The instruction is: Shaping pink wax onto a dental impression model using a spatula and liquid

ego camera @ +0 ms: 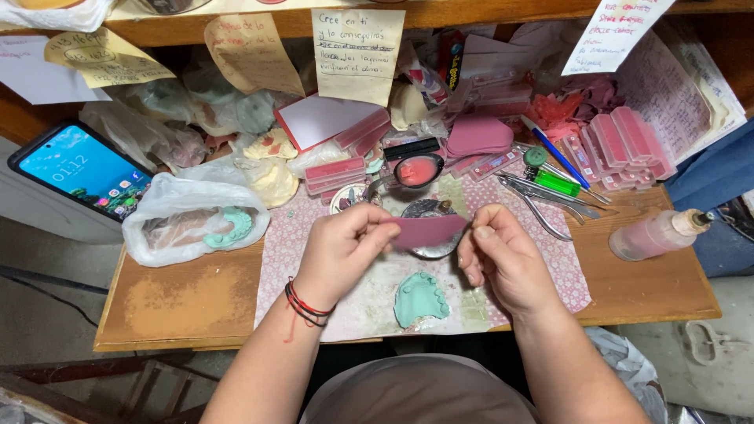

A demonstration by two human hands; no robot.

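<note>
Head camera view, looking down at a cluttered wooden desk point(188, 302) with a pink patterned mat point(550, 271) across its middle. At the far left edge a phone point(82, 169) leans with its screen lit. Beside it, near the left front of the desk, a clear plastic bag point(169, 212) lies with a green dental cast point(234, 226) inside.

At the centre, both hands hover above the mat and share one thing: a thin pink wax sheet point(428, 230), held flat and level between them. The left hand point(339, 253) has thumb and fingertips pinched together on the sheet's left end; a red and black cord bracelet point(305, 305) circles that wrist. The right hand point(503, 259) pinches the right end the same way. The sheet looks flat and uncut, so the shaping of it seems barely begun. Under the sheet sits a small round metal dish point(424, 210), partly hidden.

Just below the hands, near the front edge of the desk, a second green dental cast point(420, 298) rests bare on the mat, with no wax on it yet, apart from the sheet.

To the right lie metal pliers point(542, 202), a green lighter point(556, 182) and stacked pink wax bars point(632, 145). At the right edge a bottle of pink liquid point(656, 234) lies on its side. Handwritten paper notes point(357, 53) hang from the shelf along the back.
</note>
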